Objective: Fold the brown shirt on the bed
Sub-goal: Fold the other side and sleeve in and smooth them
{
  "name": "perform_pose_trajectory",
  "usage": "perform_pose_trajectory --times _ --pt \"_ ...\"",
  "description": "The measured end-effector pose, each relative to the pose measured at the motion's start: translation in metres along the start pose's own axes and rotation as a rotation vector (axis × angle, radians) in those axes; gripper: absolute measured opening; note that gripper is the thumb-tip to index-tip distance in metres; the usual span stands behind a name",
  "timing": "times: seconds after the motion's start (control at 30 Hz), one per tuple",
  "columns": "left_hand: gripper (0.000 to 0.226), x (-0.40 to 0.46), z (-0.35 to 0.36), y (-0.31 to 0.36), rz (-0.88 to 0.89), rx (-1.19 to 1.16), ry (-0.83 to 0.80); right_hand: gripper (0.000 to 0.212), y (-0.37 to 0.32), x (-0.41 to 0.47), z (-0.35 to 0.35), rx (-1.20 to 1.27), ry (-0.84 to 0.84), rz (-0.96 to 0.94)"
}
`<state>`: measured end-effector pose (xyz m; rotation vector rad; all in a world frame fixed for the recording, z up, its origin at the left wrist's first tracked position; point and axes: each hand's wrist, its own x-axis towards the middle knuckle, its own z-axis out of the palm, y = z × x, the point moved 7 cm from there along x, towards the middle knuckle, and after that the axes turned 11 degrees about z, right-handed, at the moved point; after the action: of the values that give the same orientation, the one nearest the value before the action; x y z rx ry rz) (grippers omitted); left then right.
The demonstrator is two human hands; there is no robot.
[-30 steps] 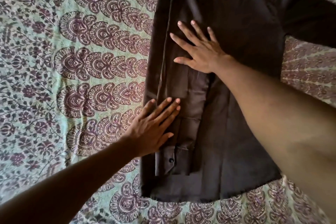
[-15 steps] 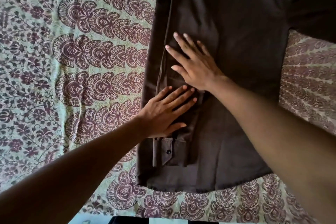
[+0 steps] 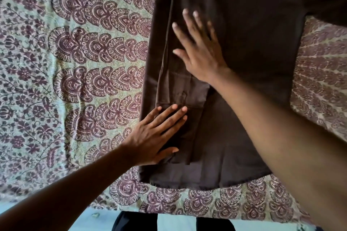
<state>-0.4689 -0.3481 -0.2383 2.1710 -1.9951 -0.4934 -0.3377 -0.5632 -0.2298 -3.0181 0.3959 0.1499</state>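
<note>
Lay flat on the bed [image 3: 78, 84], the shirt [image 3: 253, 58], filling the centre and upper right of the frame, hem toward the lower edge. Left side already folded inward, with a sleeve [image 3: 180, 90] doubled down along it; the other sleeve spread off at upper right. Pressed on the lower fold at centre, the left hand [image 3: 155, 137], grip apart, fingers straight and together, probably to pin the layers flat. Spread above it on the folded panel, the right hand [image 3: 199, 50], grip apart, fingers fanned and blurred, likely smoothing. Under it all, a pale green bedspread printed with maroon fans and flowers. Showed at the bottom edge: pale floor [image 3: 174, 223] and dark trouser legs [image 3: 135, 221].
</note>
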Motion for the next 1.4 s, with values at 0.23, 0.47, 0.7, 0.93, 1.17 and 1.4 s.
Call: perform_pose_trajectory --times 0.23,0.47,0.7,0.93,1.17,1.4 --pt "0.080 -0.025 0.022 0.018 -0.012 0.014 -0.018 0.065 0.001 -0.085 0.029 -0.003 -0.077 -0.048" --pt "0.081 -0.023 0.017 0.022 -0.013 0.023 -0.047 0.070 0.020 -0.046 0.012 0.063 -0.099 0.062" --pt "0.070 0.004 -0.012 0.030 -0.015 -0.010 0.016 0.067 0.055 -0.110 0.013 0.089 -0.164 -0.030" --pt "0.063 0.130 -0.047 0.033 -0.069 0.015 0.166 0.060 0.178 -0.130 -0.013 0.373 0.014 0.191" --pt "0.062 0.334 -0.071 0.040 -0.081 0.005 0.310 0.043 0.347 -0.148 -0.050 0.642 0.313 0.565" --pt "0.068 0.505 -0.076 0.069 -0.063 -0.024 0.249 0.040 0.489 -0.171 -0.069 0.656 0.432 0.829"
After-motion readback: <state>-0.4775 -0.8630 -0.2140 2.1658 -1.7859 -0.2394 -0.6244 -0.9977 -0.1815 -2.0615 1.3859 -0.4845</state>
